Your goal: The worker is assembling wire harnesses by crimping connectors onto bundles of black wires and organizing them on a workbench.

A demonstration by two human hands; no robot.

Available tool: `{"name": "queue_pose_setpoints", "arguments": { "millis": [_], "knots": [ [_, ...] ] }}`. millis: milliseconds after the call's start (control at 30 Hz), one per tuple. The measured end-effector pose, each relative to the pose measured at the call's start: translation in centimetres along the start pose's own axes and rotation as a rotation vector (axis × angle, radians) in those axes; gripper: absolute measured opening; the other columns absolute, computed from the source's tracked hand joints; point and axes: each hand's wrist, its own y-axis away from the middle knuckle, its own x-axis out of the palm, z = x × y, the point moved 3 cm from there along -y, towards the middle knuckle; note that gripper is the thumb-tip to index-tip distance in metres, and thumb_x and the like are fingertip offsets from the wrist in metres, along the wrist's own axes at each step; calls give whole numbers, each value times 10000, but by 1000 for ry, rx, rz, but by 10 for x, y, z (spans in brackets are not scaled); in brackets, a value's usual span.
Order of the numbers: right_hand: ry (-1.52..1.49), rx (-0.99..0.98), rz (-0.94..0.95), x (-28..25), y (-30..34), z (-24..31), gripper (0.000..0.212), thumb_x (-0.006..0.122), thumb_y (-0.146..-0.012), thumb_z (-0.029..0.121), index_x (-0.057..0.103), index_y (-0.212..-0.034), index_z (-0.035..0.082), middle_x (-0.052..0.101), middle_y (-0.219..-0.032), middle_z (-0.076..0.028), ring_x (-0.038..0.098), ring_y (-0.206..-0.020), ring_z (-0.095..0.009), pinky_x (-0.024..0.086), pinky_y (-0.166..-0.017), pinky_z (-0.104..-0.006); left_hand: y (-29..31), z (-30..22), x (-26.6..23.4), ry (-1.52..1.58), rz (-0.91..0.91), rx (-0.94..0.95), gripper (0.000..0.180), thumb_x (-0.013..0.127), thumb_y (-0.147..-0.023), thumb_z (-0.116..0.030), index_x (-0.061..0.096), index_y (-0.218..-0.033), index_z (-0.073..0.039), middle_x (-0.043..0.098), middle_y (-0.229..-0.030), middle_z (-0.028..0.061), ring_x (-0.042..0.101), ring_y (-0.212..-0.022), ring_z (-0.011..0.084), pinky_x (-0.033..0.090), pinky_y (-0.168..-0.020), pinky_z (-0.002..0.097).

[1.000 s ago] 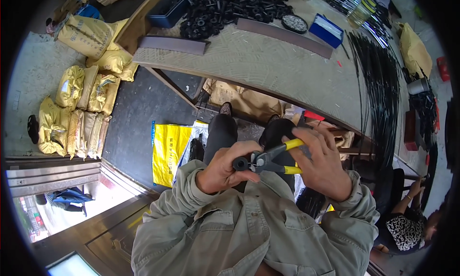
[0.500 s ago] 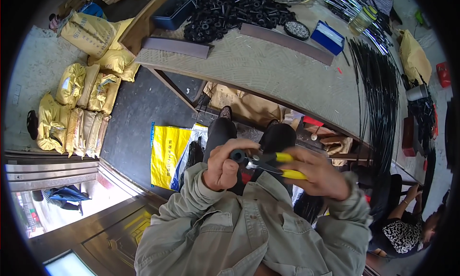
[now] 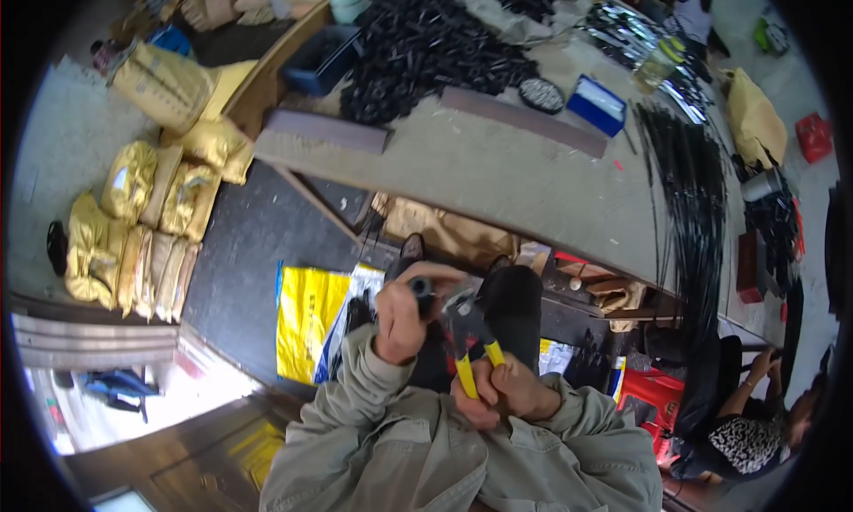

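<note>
My left hand is closed around a black cylindrical part with a round hole at its end, held above my lap. To its right and closer to my body, my right hand grips pliers with yellow handles. Their metal head points away from me, a little right of the black part and seemingly apart from it. Blur hides the jaws' exact position. On the bench lies a large heap of similar black parts.
Beyond my knees stands the workbench, holding a dark bin, a blue box, a dish of small pieces and long black strands. Yellow sacks are stacked at left. Another person sits at lower right.
My right hand has come down toward my body. The pliers have swung from pointing left at the black part to pointing away from me. The left hand still holds the part.
</note>
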Motion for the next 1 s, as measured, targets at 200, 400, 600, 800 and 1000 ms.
{"name": "queue_pose_setpoints", "arguments": {
  "millis": [200,400,600,800,1000],
  "knots": [
    [1180,-488,-976,-77,-39,149,178,623,-792,186,594,-854,22,592,-741,-12,526,-641,-71,426,-558,-232,15,21,3,-3,-241,-41,662,192,-928,-518,545,-950,42,437,-553,30,391,-478,102,311,-478,238],
    [2117,-422,-1280,-144,-108,286,212,666,-739,194,620,-868,33,576,-844,-113,601,-736,-307,472,-637,-395,11,24,8,43,16,-39,596,253,-940,-463,532,-962,62,464,-602,65,417,-508,117,321,-487,243],
    [2354,-180,-1239,-173,-144,299,208,659,-736,215,624,-871,61,545,-926,-130,602,-773,-339,477,-651,-437,5,33,-14,140,-50,-3,480,313,-945,-365,539,-997,55,474,-624,57,421,-537,102,335,-506,243],
    [2341,-273,-1281,-179,-150,306,194,652,-742,200,627,-879,65,536,-953,-124,604,-794,-321,485,-654,-429,-2,38,-18,165,-62,-1,492,321,-944,-381,538,-995,57,477,-629,62,425,-544,103,338,-507,245],
    [2399,-213,-1172,-179,-152,303,188,637,-752,181,626,-902,68,534,-947,-123,607,-791,-320,489,-651,-429,2,31,-17,108,-65,-16,573,265,-946,-434,523,-975,77,475,-627,86,429,-530,123,336,-502,242]
  ]
}}
